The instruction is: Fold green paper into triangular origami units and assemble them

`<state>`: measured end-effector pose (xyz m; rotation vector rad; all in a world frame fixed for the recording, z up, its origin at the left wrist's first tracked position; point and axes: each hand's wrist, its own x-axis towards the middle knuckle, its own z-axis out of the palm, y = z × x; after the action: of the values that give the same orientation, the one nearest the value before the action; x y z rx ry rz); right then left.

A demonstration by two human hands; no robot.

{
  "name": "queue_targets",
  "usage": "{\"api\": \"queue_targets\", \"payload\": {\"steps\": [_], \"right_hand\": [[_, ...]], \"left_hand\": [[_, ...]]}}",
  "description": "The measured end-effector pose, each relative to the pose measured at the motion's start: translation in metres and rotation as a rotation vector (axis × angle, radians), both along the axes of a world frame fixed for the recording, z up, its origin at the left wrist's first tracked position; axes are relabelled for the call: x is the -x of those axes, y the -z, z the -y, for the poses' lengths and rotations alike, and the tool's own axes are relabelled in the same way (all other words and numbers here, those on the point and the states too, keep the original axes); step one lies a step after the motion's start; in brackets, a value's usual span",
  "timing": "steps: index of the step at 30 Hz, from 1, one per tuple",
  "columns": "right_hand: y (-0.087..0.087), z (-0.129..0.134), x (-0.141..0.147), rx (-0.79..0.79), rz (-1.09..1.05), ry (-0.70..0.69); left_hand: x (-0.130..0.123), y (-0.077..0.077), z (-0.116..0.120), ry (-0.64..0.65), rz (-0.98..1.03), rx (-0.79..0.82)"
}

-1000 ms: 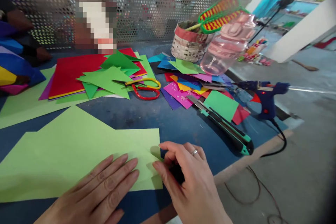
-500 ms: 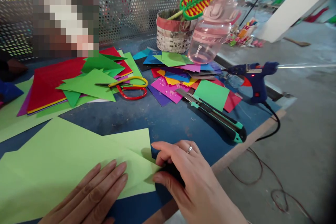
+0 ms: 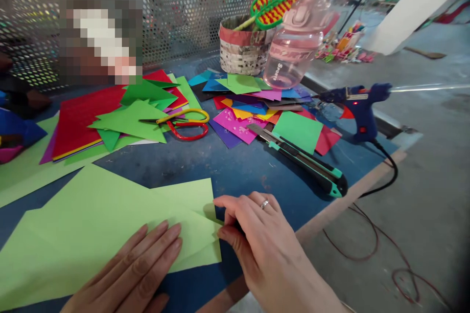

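A large sheet of light green paper [image 3: 110,205] lies at the front of the blue table, with a folded flap narrowing to a point at its right end. My left hand [image 3: 135,264] rests flat on the sheet, fingers stretched out and side by side. At the flap's tip, my right hand [image 3: 253,234] has thumb and curled fingers closed on the paper's point; a ring is on one finger. Beyond my right hand lies a utility knife [image 3: 301,161] with its blade showing. Scissors [image 3: 187,124] with yellow and red handles lie farther back.
Coloured paper sheets [image 3: 84,122] and a pile of paper squares [image 3: 253,107] cover the back. A woven basket [image 3: 242,51] and a pink bottle [image 3: 292,54] stand behind. A blue glue gun [image 3: 362,112] sits near the right edge. Another person's hand [image 3: 31,102] is at left.
The view has shifted slightly, so things appear a little farther right. My left hand stays flat on the paper and my right hand stays at the flap's tip.
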<state>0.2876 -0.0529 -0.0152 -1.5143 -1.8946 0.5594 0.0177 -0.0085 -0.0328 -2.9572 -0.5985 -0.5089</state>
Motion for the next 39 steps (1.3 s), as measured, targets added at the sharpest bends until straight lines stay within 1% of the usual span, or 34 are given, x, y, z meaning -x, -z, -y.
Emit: {"api": "queue_targets", "payload": {"steps": [4, 8, 12, 15, 19, 21, 24, 26, 28, 33, 37, 39], "right_hand": [[-0.003, 0.001, 0.004, 0.006, 0.076, 0.052], [-0.008, -0.001, 0.014, 0.020, 0.186, 0.087], [-0.012, -0.001, 0.021, 0.041, 0.291, 0.091], [-0.018, -0.001, 0.024, 0.034, 0.336, 0.091], [-0.030, -0.006, 0.029, 0.059, 0.495, 0.024], [-0.037, -0.008, 0.034, 0.040, 0.591, -0.010], [-0.045, -0.010, 0.041, -0.020, 0.680, -0.033], [-0.050, -0.009, 0.045, -0.012, 0.686, -0.044], [-0.053, -0.009, 0.048, 0.044, 0.670, -0.058], [-0.052, -0.019, 0.046, 0.207, 0.497, -0.056], [-0.052, -0.028, 0.042, 0.240, 0.432, -0.070], [-0.053, -0.028, 0.042, 0.234, 0.389, -0.088]], "left_hand": [[-0.006, -0.003, 0.007, -0.073, 0.058, 0.031], [-0.010, -0.010, 0.011, -0.116, 0.047, 0.104], [-0.010, -0.018, 0.012, -0.083, 0.027, 0.102], [-0.009, -0.022, 0.014, -0.063, -0.020, 0.049], [-0.008, -0.021, 0.017, -0.014, -0.091, -0.057], [-0.008, -0.020, 0.018, -0.033, -0.089, -0.058], [-0.009, -0.019, 0.019, -0.080, -0.015, -0.022], [-0.009, -0.018, 0.018, -0.089, 0.045, -0.001], [-0.008, -0.016, 0.018, -0.085, 0.074, 0.010], [-0.007, -0.014, 0.017, -0.089, 0.088, 0.057], [-0.006, -0.013, 0.017, -0.063, 0.136, 0.080], [-0.003, -0.015, 0.016, -0.055, 0.223, 0.084]]}}
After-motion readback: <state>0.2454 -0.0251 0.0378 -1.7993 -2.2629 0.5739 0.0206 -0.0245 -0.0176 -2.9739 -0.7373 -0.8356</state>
